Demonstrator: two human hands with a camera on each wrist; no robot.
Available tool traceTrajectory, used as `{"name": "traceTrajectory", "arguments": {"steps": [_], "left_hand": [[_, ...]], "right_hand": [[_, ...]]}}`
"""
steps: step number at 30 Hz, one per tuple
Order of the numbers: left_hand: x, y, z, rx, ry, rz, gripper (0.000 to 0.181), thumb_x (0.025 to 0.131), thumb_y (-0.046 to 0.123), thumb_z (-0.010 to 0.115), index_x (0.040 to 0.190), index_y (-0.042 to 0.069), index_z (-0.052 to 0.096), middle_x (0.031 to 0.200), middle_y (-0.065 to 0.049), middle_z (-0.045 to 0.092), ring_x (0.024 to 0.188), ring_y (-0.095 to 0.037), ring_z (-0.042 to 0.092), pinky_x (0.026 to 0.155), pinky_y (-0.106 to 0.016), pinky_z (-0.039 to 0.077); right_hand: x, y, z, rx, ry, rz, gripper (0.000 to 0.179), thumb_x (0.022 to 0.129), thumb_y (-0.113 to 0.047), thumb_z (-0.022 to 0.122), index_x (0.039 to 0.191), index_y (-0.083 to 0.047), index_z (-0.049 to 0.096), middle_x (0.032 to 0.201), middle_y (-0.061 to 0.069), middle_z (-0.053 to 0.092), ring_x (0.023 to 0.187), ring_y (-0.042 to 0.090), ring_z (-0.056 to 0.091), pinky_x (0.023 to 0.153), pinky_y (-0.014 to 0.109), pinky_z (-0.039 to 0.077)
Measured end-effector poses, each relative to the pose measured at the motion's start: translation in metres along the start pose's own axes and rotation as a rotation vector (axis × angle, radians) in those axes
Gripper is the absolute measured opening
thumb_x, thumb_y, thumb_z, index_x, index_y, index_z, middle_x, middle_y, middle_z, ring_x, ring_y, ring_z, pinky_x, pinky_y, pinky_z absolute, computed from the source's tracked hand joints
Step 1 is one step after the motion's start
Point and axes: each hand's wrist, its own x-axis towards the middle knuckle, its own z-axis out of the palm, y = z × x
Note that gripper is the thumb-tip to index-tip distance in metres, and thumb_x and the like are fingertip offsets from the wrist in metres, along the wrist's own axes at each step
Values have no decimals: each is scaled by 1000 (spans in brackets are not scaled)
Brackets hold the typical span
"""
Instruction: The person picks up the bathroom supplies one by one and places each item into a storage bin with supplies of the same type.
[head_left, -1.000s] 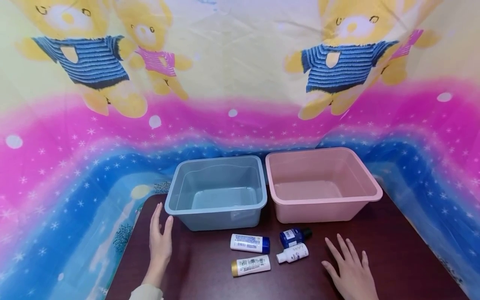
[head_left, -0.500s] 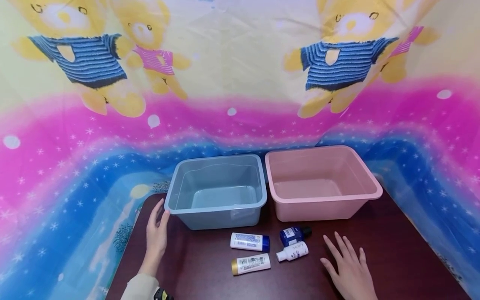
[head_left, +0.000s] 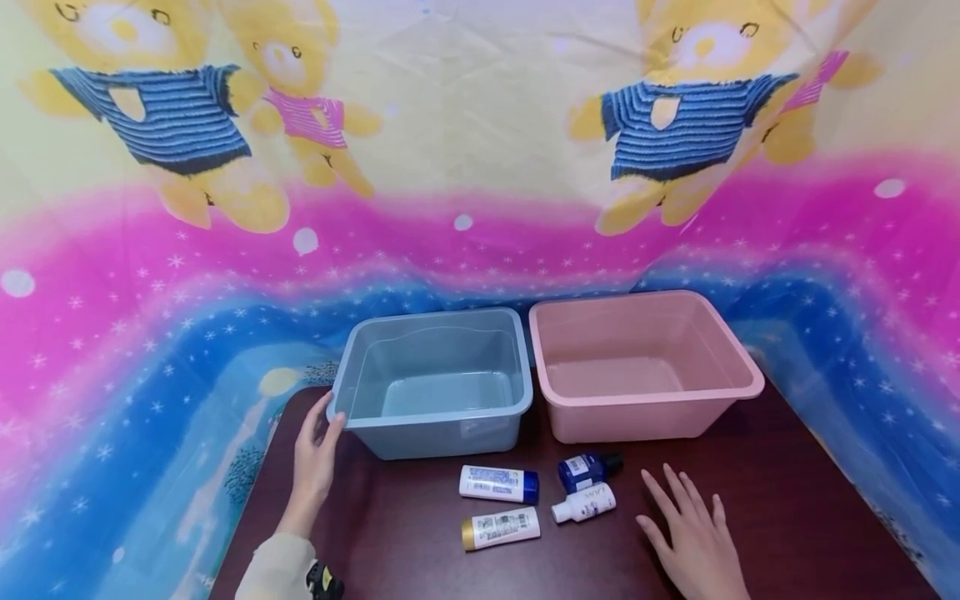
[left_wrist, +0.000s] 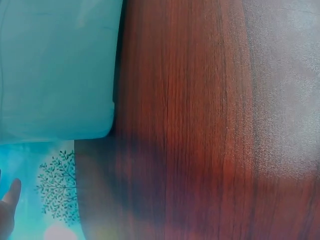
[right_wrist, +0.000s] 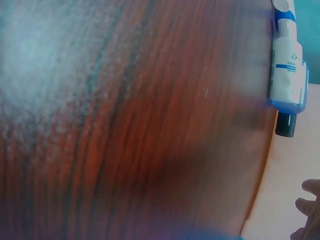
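Note:
My left hand [head_left: 313, 467] is at the near left corner of a grey-blue plastic basin [head_left: 431, 433]. Its thumb and fingers are fairly straight and overlap the rim there; whether they press on it I cannot tell. In the left wrist view only a fingertip [left_wrist: 12, 194] shows, below the basin wall [left_wrist: 55, 70]. My right hand [head_left: 693, 533] lies over the table with fingers spread, holding nothing. To its left are a small white bottle [head_left: 588, 503] and a dark blue bottle [head_left: 581, 473] with a black cap, touching or overlapping. Some fingers [right_wrist: 307, 206] appear in the right wrist view.
A pink basin [head_left: 630, 421] stands right of the blue one. On the dark wooden table [head_left: 405, 550] lie a white tube with a blue cap [head_left: 495, 483] and a white tube with a gold cap [head_left: 502, 528]. A printed bear curtain [head_left: 465, 167] hangs behind.
My left hand has shifted slightly left and then in to the blue basin's corner, and more of its sleeve shows. My right hand has drifted slightly left. The bottles and tubes stay put.

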Motion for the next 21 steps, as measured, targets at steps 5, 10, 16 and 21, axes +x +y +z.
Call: {"name": "traceTrajectory", "arguments": {"steps": [5,10,16,21], "left_hand": [[4,-1,-1,2,-11,6,52,94,38,52,142,27,37,144,-3,36,131,-29,33,100,-54,32],[7,-2,-2,3,-34,15,51,95,35,52,142,27,37,146,-3,32,135,-28,27,103,-55,27],[6,0,-2,-20,-66,-10,53,94,32,53,143,22,35,148,-5,28,137,-28,22,104,-57,23],[0,15,-1,-67,-66,-23,53,94,26,55,142,16,36,147,-8,29,136,-31,23,104,-58,22]], "right_hand": [[2,-1,0,2,-6,1,63,88,-42,59,144,-26,36,145,13,34,132,34,27,106,58,-6],[4,-3,0,4,-31,15,62,89,-43,58,144,-25,36,145,13,33,132,35,26,106,57,-9],[5,-4,1,5,-32,15,62,89,-43,58,144,-26,36,145,13,33,131,35,28,105,61,-2],[6,-4,0,15,-26,13,61,89,-42,58,143,-26,37,146,11,32,131,34,29,102,64,9]]}}
